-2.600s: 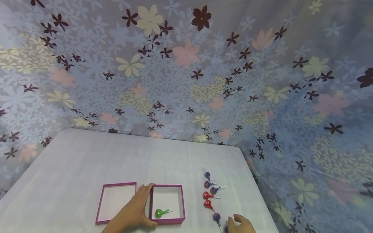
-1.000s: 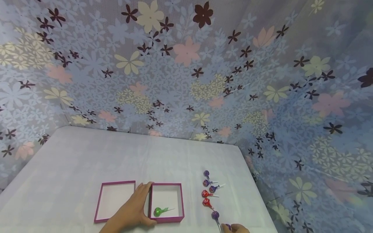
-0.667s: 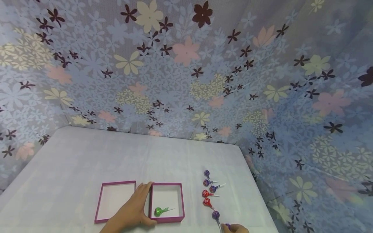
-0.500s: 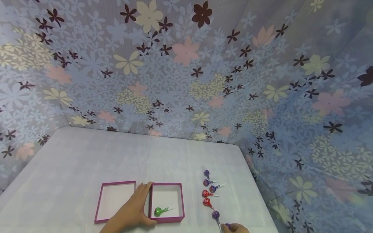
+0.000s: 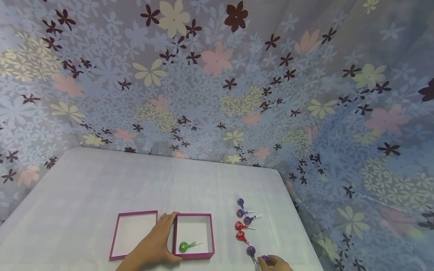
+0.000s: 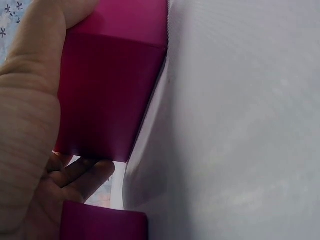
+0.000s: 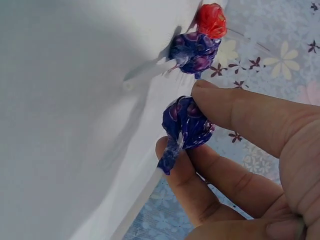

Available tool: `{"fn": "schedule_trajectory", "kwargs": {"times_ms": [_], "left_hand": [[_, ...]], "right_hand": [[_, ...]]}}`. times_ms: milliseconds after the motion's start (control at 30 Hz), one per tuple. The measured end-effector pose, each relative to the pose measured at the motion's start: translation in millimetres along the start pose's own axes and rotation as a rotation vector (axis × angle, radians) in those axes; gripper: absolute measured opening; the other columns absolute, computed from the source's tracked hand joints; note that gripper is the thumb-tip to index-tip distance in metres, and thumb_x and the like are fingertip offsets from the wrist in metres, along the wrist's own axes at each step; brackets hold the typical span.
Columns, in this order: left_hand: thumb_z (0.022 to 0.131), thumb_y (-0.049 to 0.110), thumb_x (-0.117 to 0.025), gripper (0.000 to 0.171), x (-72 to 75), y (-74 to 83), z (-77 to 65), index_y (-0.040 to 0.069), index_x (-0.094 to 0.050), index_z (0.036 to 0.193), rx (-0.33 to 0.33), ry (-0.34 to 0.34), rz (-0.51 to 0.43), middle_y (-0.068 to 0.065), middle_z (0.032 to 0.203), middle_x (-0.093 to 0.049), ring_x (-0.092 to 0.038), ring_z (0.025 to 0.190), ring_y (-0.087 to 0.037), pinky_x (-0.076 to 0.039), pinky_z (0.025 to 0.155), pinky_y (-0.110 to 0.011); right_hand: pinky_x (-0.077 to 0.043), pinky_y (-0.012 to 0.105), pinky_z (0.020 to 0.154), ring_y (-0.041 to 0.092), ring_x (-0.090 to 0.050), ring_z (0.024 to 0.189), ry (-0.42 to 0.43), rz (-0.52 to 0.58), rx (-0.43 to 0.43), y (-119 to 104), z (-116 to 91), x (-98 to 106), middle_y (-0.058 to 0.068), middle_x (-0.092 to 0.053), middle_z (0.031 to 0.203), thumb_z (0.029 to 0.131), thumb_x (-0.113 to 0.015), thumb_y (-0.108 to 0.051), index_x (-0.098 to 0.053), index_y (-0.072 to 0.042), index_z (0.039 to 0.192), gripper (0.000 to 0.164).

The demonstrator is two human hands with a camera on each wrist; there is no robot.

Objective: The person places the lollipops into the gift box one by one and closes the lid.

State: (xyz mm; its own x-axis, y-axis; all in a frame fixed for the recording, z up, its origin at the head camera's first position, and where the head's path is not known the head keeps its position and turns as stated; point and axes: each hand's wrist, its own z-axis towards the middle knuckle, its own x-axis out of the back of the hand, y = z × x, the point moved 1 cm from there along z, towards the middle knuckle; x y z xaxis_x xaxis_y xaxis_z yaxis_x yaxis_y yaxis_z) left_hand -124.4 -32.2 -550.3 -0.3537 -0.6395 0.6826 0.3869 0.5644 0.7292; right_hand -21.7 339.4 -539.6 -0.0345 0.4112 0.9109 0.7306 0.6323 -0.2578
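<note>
My left hand [image 5: 154, 241] grips the left side of a square magenta box [image 5: 211, 235] with a white inside, thumb at the near side and fingers at the far side. In the left wrist view the magenta box wall [image 6: 110, 90] sits between thumb and fingers. A green lollipop [image 5: 184, 247] lies in the box. At the lower right, my right hand [image 5: 276, 263] pinches a purple lollipop [image 7: 182, 122] by its wrapped head between thumb and fingers. Beside it another purple lollipop [image 5: 251, 251] lies on the table.
A matching shallow magenta lid [image 5: 133, 213] lies open side up left of the box. Two red lollipops [image 5: 239, 225] and several purple lollipops [image 5: 240, 213] lie in a column on the white table [image 5: 135, 177]. A floral cloth [image 5: 203, 94] hangs behind and at the sides.
My right hand has moved onto the purple lollipop nearest the front edge, taken hold of it, and just now shifted slightly up and right. The left hand keeps its hold on the box.
</note>
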Motion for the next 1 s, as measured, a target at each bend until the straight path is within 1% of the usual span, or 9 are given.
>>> {"fn": "schedule_trajectory", "kwargs": {"times_ms": [100, 200, 400, 500, 667, 800, 900, 1000], "left_hand": [[0.056, 0.059, -0.092, 0.137, 0.3, 0.4, 0.2, -0.006, -0.023, 0.155, -0.012, 0.004, 0.001, -0.029, 0.155, -0.035, -0.023, 0.146, -0.054, -0.027, 0.114, -0.067], [0.055, 0.060, -0.092, 0.138, -0.8, -0.8, 2.3, -0.005, -0.023, 0.156, -0.017, 0.013, 0.007, -0.027, 0.155, -0.036, -0.023, 0.146, -0.053, -0.026, 0.115, -0.066], [0.054, 0.056, -0.093, 0.137, -3.9, -4.1, 5.7, -0.006, -0.024, 0.154, -0.053, 0.033, 0.009, -0.026, 0.154, -0.038, -0.025, 0.145, -0.054, -0.025, 0.116, -0.064], [0.054, 0.056, -0.093, 0.137, -4.2, -5.6, 4.2, -0.008, -0.024, 0.154, -0.062, 0.030, 0.009, -0.028, 0.154, -0.038, -0.026, 0.144, -0.055, -0.024, 0.116, -0.065], [0.055, 0.057, -0.093, 0.136, -3.5, -7.4, 2.9, -0.008, -0.025, 0.153, -0.068, 0.036, 0.014, -0.028, 0.153, -0.038, -0.027, 0.143, -0.055, -0.025, 0.116, -0.065], [0.054, 0.057, -0.093, 0.135, -2.0, -8.0, 3.3, -0.007, -0.026, 0.153, -0.072, 0.050, 0.023, -0.027, 0.153, -0.039, -0.028, 0.144, -0.053, -0.025, 0.116, -0.064], [0.054, 0.058, -0.093, 0.136, -1.5, -8.1, 3.2, -0.006, -0.026, 0.154, -0.061, 0.044, 0.023, -0.026, 0.154, -0.038, -0.027, 0.145, -0.052, -0.024, 0.117, -0.063], [0.054, 0.057, -0.093, 0.137, -1.4, -8.7, 2.4, -0.005, -0.025, 0.154, -0.047, 0.035, 0.012, -0.026, 0.155, -0.038, -0.026, 0.145, -0.052, -0.023, 0.117, -0.063]], "right_hand": [[-0.054, 0.055, 0.084, 0.043, -0.066, 0.096, 0.003, -0.003, 0.004, -8, -5, 5, 0.023, -0.070, 0.098, 0.088, -0.074, -0.039, -0.065, 0.011, 0.116, 0.058], [-0.054, 0.056, 0.084, 0.044, -0.066, 0.096, 0.017, 0.025, 0.017, -18, -10, 10, 0.023, -0.071, 0.099, 0.087, -0.075, -0.037, -0.066, 0.010, 0.116, 0.056], [-0.052, 0.058, 0.083, 0.045, -0.066, 0.094, 0.099, 0.073, 0.081, -34, -19, 18, 0.019, -0.073, 0.095, 0.084, -0.078, -0.035, -0.068, 0.008, 0.113, 0.052], [-0.053, 0.057, 0.082, 0.043, -0.066, 0.093, 0.121, 0.087, 0.091, -42, -25, 20, 0.016, -0.074, 0.094, 0.083, -0.080, -0.035, -0.071, 0.005, 0.111, 0.050], [-0.054, 0.053, 0.078, 0.039, -0.067, 0.089, 0.124, 0.121, 0.086, -59, -28, 24, 0.016, -0.073, 0.097, 0.084, -0.080, -0.036, -0.073, 0.000, 0.112, 0.047], [-0.053, 0.052, 0.077, 0.036, -0.067, 0.089, 0.131, 0.121, 0.100, -71, -29, 25, 0.015, -0.074, 0.099, 0.084, -0.080, -0.037, -0.074, -0.003, 0.114, 0.045], [-0.052, 0.049, 0.074, 0.031, -0.066, 0.083, 0.146, 0.119, 0.120, -78, -31, 24, 0.012, -0.075, 0.100, 0.083, -0.081, -0.038, -0.075, -0.005, 0.113, 0.045], [-0.051, 0.044, 0.067, 0.023, -0.064, 0.075, 0.172, 0.119, 0.153, -84, -33, 23, 0.009, -0.076, 0.099, 0.081, -0.082, -0.040, -0.076, -0.009, 0.112, 0.045]]}}
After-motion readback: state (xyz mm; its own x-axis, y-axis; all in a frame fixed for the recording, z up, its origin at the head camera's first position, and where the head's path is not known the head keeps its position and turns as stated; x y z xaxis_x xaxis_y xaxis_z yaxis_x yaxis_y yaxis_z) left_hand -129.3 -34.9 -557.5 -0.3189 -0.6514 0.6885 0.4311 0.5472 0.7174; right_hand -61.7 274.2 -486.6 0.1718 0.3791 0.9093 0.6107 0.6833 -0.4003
